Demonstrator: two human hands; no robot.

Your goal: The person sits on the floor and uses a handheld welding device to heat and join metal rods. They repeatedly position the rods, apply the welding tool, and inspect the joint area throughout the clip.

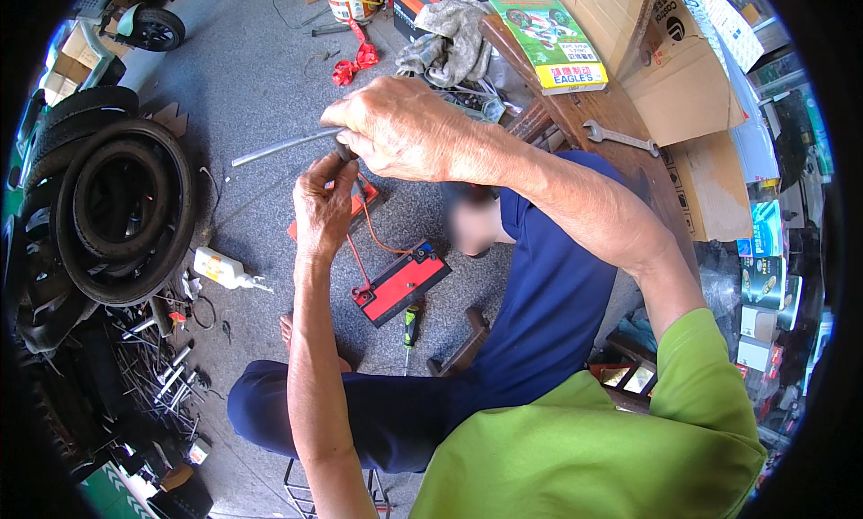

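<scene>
My right hand [404, 128] pinches one end of a thin silver-grey rod [283, 145], which points out to the left. Just below, my left hand [322, 205] grips a small dark piece [344, 151] between thumb and fingers, close against my right fingertips. What that piece is cannot be told. On the floor beneath lies a battery [404, 284] with a red top and black edges. A red lead [358, 259] and an orange lead [383, 239] run up from it. Partly hidden behind my left hand is an orange-red block [366, 194]. A green-and-black screwdriver [410, 327] lies beside the battery.
Stacked tyres [128, 209] and scattered metal tools [172, 377] lie at left, near a white bottle [224, 268]. At right, a wooden bench [573, 114] bears an open-ended wrench [620, 139] and a green box [549, 37]. A cardboard box [688, 94] stands beyond it.
</scene>
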